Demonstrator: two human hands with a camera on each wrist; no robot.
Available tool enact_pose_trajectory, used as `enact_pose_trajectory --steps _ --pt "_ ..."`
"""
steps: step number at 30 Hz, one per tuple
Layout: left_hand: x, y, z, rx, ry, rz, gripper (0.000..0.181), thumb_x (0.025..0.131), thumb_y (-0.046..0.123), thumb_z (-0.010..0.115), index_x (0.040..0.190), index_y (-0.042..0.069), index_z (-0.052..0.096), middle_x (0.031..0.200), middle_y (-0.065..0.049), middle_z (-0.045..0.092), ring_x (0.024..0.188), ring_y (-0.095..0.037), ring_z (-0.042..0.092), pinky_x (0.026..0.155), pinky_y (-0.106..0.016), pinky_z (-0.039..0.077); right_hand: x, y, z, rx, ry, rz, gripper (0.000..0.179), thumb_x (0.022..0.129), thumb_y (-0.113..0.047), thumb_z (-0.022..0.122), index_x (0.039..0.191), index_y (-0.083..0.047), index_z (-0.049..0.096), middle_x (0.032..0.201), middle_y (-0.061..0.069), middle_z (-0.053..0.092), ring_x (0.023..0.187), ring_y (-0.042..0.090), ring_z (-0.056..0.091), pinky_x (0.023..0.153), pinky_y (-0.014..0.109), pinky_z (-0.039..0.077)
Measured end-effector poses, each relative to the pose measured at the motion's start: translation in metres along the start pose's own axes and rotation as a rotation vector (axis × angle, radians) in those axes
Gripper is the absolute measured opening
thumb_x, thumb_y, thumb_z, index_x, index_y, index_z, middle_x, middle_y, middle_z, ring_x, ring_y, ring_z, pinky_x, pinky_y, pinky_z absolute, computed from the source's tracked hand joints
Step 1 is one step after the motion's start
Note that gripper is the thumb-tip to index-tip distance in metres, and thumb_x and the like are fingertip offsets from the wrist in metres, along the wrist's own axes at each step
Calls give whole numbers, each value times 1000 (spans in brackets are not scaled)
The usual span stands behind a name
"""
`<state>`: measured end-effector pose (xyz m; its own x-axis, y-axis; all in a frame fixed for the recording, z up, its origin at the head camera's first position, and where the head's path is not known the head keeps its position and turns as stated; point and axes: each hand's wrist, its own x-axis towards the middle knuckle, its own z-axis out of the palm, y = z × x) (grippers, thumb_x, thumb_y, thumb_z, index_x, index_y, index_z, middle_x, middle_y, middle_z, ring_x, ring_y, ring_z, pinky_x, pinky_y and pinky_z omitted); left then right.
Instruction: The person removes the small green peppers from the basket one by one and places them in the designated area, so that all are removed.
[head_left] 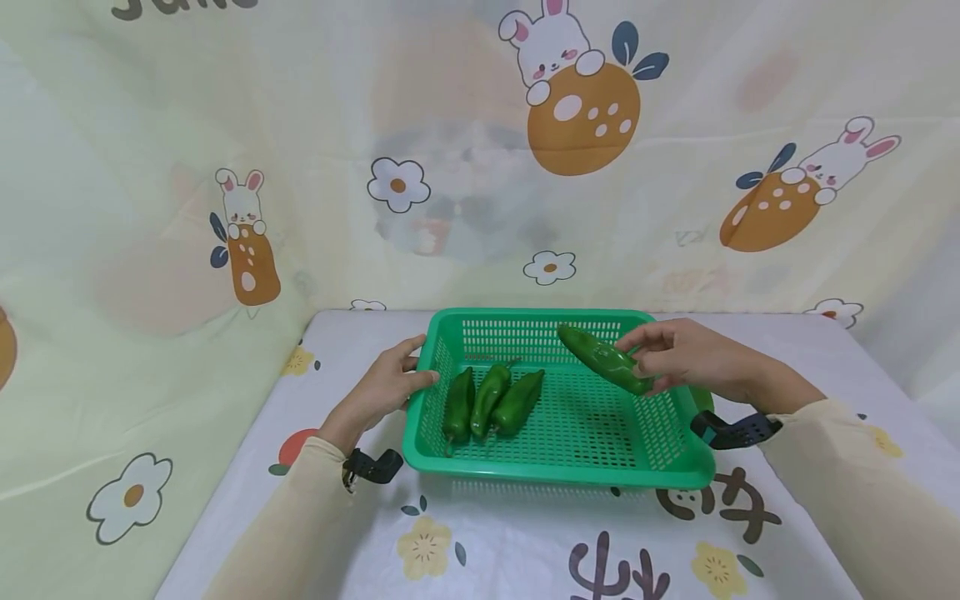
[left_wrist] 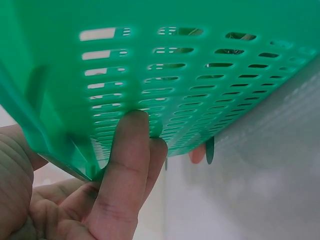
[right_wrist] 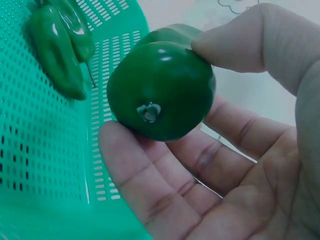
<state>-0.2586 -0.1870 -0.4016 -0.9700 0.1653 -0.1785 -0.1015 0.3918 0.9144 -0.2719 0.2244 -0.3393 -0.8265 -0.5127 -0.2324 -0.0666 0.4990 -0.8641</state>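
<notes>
A green plastic basket with slotted walls stands on the table. My left hand grips its left rim, thumb over the edge; in the left wrist view the fingers press against the slotted outer wall. Over the basket's right half, my right hand holds a long green pepper by its stem end, tip pointing left. The right wrist view shows this pepper end-on, its short stem facing the camera, between thumb and fingers. Several green peppers lie side by side at the basket's left.
A patterned cloth covers the table. Behind it hangs a curtain printed with rabbits and flowers, with another curtain stretch at the left. Beside the basket's right wall, a rounded green shape shows partly behind the right wrist.
</notes>
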Motion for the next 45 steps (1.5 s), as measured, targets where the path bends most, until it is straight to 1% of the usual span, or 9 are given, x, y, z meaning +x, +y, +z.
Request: enact_pose_trajectory --steps 7,13,17,22,28,31,36,42,45 --pt "2 -3 -1 -2 2 -1 73 95 13 63 155 18 22 138 -21 51 97 -29 68 68 -38 60 -8 3 -8 -11 40 3 43 89 -8 58 130 1 50 106 19 59 99 30 60 84 47 57" --pt "2 -4 -1 -2 -3 4 73 95 14 63 155 18 22 138 -21 51 96 -28 68 68 -38 60 -13 10 -15 -18 71 -1 43 90 -10 58 130 2 50 123 23 55 103 33 61 83 46 57" --pt "0 -2 -2 -1 -9 13 73 95 14 62 155 17 21 139 -22 51 95 -28 69 68 -39 60 -17 15 -19 -35 100 -8 41 91 -10 57 129 2 51 127 25 53 104 34 61 82 45 58" --pt "-1 0 -2 4 -11 14 74 95 14 63 155 17 21 138 -22 51 94 -27 69 68 -38 60 -24 20 -25 -47 141 -9 38 92 -11 57 129 1 53 126 24 55 103 32 63 81 45 58" --pt "-1 0 -1 8 -7 9 74 95 14 63 155 17 20 139 -22 50 94 -27 69 68 -38 60 -34 27 -31 -50 187 21 37 94 -14 57 129 0 53 122 21 60 100 29 66 84 47 57" --pt "0 0 0 13 -5 12 74 95 14 63 155 16 20 140 -22 50 95 -28 69 68 -39 60 -38 30 -34 -51 208 28 36 96 -14 56 129 0 52 122 21 60 99 28 67 84 45 57" --pt "0 -1 0 14 -5 11 74 95 14 63 155 16 21 139 -22 50 94 -27 69 68 -38 60 -44 40 -38 -45 226 35 36 98 -15 53 130 -1 51 122 21 59 98 26 68 83 39 58" --pt "2 -3 -1 4 -10 15 74 95 15 63 155 16 20 138 -22 51 93 -27 69 67 -38 60 -51 54 -43 -63 265 55 41 99 -19 53 134 2 48 124 23 59 96 25 69 83 38 58" --pt "3 -5 -1 3 -9 17 74 95 15 63 155 16 21 138 -22 51 93 -28 69 67 -38 60 -53 62 -46 -53 273 76 43 100 -21 52 136 2 46 126 24 57 96 25 69 82 37 58"
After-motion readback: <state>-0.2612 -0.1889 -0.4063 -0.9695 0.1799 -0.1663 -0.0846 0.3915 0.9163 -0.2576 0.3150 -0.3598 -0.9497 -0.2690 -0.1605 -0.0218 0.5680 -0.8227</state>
